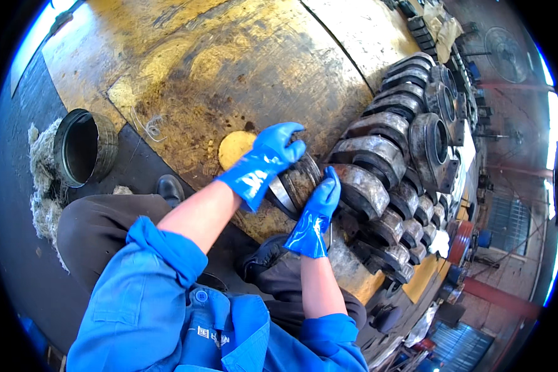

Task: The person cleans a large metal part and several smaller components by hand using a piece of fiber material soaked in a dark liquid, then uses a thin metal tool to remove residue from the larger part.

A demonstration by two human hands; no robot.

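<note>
A dark, greasy round metal part (305, 180) with a bright silver band stands tilted between my gloved hands, its lower side hidden. Above its upper left side is my left hand (274, 155) in a long blue rubber glove, thumb and fingers bent but apart, with nothing visible between them. My right hand (320, 201), gloved the same way, lies against the part's right edge with its fingers together; its grip is partly hidden. Just left of my left hand, a yellow round disc (234, 149) lies on the worn yellow metal plate (186, 93).
Stacked heavy ring-shaped metal parts (372, 155) rise close at my right. At left, an open metal tin (85, 149) stands beside a heap of pale fibre waste (43, 186). Loose string (149, 127) lies near the plate's edge. My boots and knees are close beneath my arms.
</note>
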